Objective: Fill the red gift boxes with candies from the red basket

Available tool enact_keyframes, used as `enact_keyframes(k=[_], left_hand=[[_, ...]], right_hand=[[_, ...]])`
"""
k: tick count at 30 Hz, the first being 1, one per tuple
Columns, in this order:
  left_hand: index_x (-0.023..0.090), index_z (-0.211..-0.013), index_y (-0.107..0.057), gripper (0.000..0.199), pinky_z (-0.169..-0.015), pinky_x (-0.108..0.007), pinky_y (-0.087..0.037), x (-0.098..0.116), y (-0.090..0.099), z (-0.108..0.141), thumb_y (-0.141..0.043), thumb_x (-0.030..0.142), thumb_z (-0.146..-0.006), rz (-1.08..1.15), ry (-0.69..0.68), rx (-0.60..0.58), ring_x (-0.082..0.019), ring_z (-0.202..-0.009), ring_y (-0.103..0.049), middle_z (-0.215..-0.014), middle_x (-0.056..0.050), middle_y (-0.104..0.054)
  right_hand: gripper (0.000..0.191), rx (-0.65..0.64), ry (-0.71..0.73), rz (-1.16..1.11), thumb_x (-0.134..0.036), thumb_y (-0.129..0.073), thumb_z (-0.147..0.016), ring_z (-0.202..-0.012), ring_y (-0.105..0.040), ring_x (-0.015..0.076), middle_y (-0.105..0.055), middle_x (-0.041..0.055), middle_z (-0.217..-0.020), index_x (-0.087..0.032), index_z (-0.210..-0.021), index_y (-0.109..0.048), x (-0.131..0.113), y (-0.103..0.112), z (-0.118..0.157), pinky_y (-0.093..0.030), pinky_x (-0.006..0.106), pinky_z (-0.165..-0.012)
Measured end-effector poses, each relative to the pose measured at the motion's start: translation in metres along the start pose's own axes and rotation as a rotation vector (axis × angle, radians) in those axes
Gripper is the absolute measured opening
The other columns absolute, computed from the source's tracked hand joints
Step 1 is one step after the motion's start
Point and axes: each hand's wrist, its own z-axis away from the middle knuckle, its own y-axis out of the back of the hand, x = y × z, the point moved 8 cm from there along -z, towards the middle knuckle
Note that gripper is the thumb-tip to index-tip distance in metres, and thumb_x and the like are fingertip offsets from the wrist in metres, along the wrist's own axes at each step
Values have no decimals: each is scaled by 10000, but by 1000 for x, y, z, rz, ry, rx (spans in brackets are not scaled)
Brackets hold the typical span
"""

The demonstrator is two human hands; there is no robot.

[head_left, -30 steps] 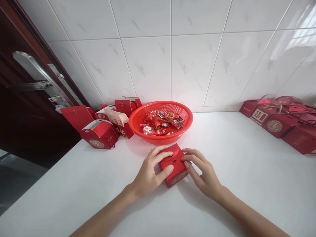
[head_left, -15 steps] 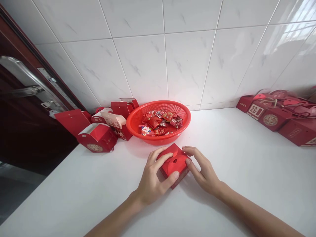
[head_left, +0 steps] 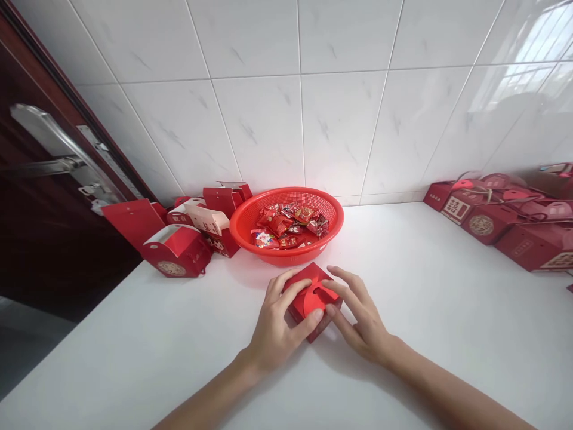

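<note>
A small red gift box [head_left: 316, 297] sits on the white table, its overlapping top flaps folded inward around a small gap at the centre. My left hand [head_left: 275, 319] grips the box from the left, fingertips on the upper flaps and thumb along the near edge. From the right, my right hand [head_left: 362, 316] has its fingers bent onto the flaps, with the thumb at the box's near right side. Just behind stands a red plastic basket [head_left: 286, 258] holding several wrapped candies [head_left: 277, 222]. The inside of the box is hidden.
Several open red boxes [head_left: 176, 251] stand left of the basket. More red boxes [head_left: 514, 245] with cords are grouped at the right against the tiled wall [head_left: 344, 131]. A dark door [head_left: 40, 227] with a metal handle [head_left: 58, 164] is beyond the table's left edge.
My right hand has moved left, its fingers now further over the box's top flaps. The flaps are more drawn together at the centre. My left hand stays on the box; the view shifted slightly.
</note>
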Motion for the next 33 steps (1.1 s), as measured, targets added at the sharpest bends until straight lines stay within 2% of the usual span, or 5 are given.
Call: enact_keyframes(k=[9,15,21,25,33], left_hand=[[239,-1355,-592,405,-1123,-517,-455,2,-5,0,-487,428,-1012,-14,-52,-40,-322,-1368,-472,-1507,-121,-481],[237,-1386,-550,482,-1159,-543,-416,0,-10,2,-575,460,-960,68,-59,-55,-354,-1442,-406,-1581,-140,-365],[241,-1405,-495,502,-1145,-520,-440,-2,-10,-1,-587,445,-955,118,-57,14,-325,-1415,-461,-1509,-144,-468],[245,-1361,-537,478,-1134,-521,-447,-1,-7,-3,-609,452,-937,131,-43,42,-326,-1393,-482,-1471,-136,-506],[235,-1241,-659,390,-1128,-491,-458,2,-9,-5,-578,477,-946,151,-12,8,-327,-1374,-493,-1487,-122,-467]], right_hand=[[236,-19,30,2,-281,-488,-1028,-1203,-580,283,-528,174,-1410,-226,-1243,-566,-7,-2,-2,-545,471,-956],[250,-30,-6,17,-323,-508,-1017,-1259,-556,296,-501,177,-1446,-228,-1244,-553,-1,-3,-2,-538,486,-986],[272,-27,-70,4,-338,-455,-1041,-1291,-554,286,-514,175,-1442,-238,-1286,-518,9,-2,-1,-537,484,-1008],[310,-32,-87,-11,-335,-452,-1042,-1345,-515,295,-510,174,-1452,-241,-1336,-481,11,0,-1,-520,502,-1041],[295,-18,-28,0,-288,-463,-1019,-1297,-544,299,-509,174,-1448,-236,-1304,-521,5,-1,-1,-516,511,-1024]])
